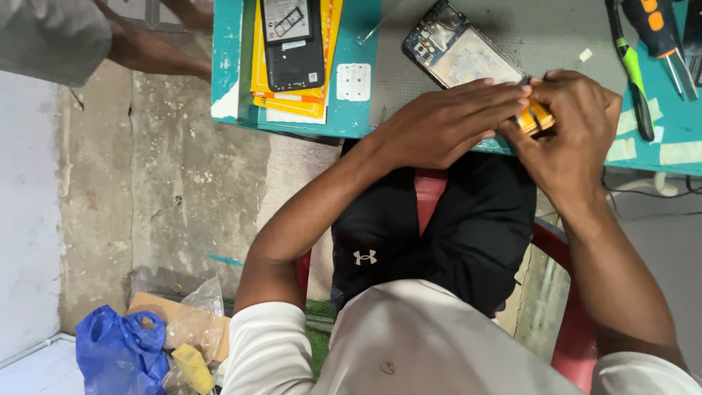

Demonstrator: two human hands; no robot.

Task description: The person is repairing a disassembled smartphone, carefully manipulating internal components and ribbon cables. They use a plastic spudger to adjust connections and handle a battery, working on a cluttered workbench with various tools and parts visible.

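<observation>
Yellow pry tool (539, 117) sits pinched between left hand (446, 121) and right hand (574, 128), together just below the opened phone (462, 50).

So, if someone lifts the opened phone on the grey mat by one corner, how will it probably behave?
The opened phone looks thin and flat, so probably light and fairly stiff. Its board lies bare, so likely fragile to touch. Being flat, it should slide rather than roll.

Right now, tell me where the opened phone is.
In the head view, the opened phone lies on the grey mat, top centre, just above the left hand.
</observation>
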